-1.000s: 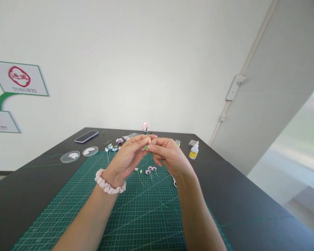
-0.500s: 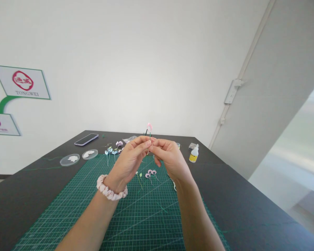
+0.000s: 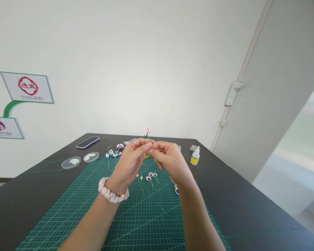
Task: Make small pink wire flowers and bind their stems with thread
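Both hands meet above the far part of the green cutting mat. My left hand, with a pale pink scrunchie at the wrist, pinches the thin stem of a small pink flower, whose head stands up above the fingertips. My right hand is closed at the same stem, thumb and forefinger touching the left fingertips. Most of the stem is hidden by the fingers. Below lie several purple flower pieces on wire stems and a green-leaved stem.
White-handled scissors lie by my right forearm. A glue bottle with a yellow label stands right. On the left are blue leaf pieces, two clear dishes holding white pieces, and a phone. A wall bounds the dark table.
The pink flower has turned and now shows a narrower side. Both hands keep their pinch at the stem. The whole view has shifted slightly.
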Demonstrator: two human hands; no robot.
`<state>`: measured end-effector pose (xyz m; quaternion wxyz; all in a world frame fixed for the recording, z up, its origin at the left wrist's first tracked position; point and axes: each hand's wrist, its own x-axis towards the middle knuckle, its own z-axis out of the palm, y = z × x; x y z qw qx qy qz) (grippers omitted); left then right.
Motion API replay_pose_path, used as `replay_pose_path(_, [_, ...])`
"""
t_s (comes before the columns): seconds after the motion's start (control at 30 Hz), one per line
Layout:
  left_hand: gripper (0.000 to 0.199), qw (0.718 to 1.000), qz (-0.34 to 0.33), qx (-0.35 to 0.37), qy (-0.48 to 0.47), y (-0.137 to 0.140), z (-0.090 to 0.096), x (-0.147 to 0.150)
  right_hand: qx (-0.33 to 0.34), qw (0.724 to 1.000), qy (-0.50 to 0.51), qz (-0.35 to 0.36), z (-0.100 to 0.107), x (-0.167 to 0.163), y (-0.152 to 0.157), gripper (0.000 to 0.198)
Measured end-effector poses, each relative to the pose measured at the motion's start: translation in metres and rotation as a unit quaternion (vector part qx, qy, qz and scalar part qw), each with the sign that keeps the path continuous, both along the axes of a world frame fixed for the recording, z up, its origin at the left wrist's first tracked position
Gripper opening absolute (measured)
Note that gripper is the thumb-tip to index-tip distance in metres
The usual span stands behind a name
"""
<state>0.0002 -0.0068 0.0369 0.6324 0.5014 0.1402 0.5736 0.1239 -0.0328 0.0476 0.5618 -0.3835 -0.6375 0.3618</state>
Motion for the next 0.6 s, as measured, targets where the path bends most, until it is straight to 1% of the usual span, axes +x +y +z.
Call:
replay_pose_path(0.17, [0.015, 1.0, 0.0, -0.003, 0.002, 0.0001, -0.0003, 0.0002, 0.0, 1.0, -0.004, 0.011, -0.0004, 0.0019, 0.0008, 0.018])
replay_pose_path(0.4, [0.016, 1.0, -0.004, -0.011, -0.011, -0.0003, 0.0004, 0.0017, -0.005, 1.0, -0.015, 0.003, 0.0014, -0.0003, -0.0008, 0.023])
replay_pose_path(0.6, [0.021, 1.0, 0.008, -0.015, -0.008, 0.0014, 0.0009, 0.002, 0.002, 1.0, -0.026, -0.002, 0.0013, -0.0012, 0.0003, 0.022])
